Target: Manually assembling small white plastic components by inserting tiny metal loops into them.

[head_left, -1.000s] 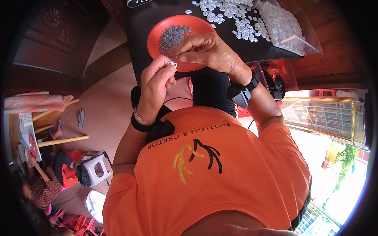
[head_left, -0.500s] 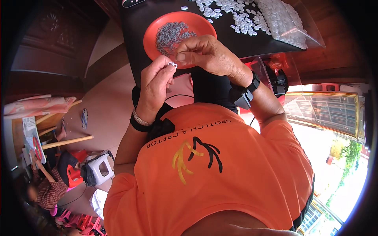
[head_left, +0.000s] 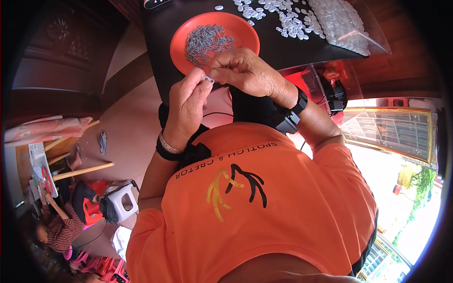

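Note:
My left hand (head_left: 185,106) is closed, pinching a small white plastic piece (head_left: 209,79) with rounded holes between thumb and fingers. Right beside it, my right hand (head_left: 252,74) has thumb and forefinger pressed together, their tips at the piece. Whatever those fingertips hold is too small to make out. Both hands hover at the near rim of an orange-red plate (head_left: 245,34). In the plate lies a heap of small grey screw-like pins (head_left: 204,43).
Many white oval pieces (head_left: 292,23) lie scattered across the black table (head_left: 278,52). A clear bag or box packed with white pieces (head_left: 342,28) stands at the far right. Plastic stools (head_left: 123,202) and a seated person (head_left: 61,231) are at the left.
My right hand has come down slightly toward me, its fingertips now closer to the white piece. My left hand keeps its pinch and has turned a little.

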{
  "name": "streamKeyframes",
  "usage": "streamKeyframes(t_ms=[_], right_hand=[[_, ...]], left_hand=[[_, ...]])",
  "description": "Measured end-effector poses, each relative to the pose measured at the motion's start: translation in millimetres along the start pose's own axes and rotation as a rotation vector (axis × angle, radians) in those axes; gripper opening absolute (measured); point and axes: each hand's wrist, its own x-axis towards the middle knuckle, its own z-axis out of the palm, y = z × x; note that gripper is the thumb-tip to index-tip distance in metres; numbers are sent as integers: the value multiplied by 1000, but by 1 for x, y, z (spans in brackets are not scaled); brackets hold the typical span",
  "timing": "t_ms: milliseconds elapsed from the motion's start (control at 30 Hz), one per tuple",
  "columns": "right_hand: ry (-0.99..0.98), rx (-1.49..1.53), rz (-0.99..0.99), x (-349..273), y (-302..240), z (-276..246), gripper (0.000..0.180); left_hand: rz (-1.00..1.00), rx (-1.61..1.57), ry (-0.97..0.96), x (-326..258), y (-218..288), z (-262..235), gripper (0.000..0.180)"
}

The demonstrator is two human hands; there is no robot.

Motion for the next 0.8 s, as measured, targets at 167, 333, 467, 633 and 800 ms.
streamKeyframes(t_ms=[167,333,467,633,800], right_hand=[[-5,269,43,1,5,1,14],[-23,170,38,1,8,2,15],[-18,118,23,1,8,3,16],[-19,37,7,0,4,2,14],[-5,4,21,-1,3,1,14]], left_hand=[[5,-23,9,1,4,-3,23],[7,-20,16,0,3,-4,22],[-16,-4,9,0,4,-4,21],[-29,5,-12,-1,4,-3,23],[-16,26,-10,-2,5,-3,23]])
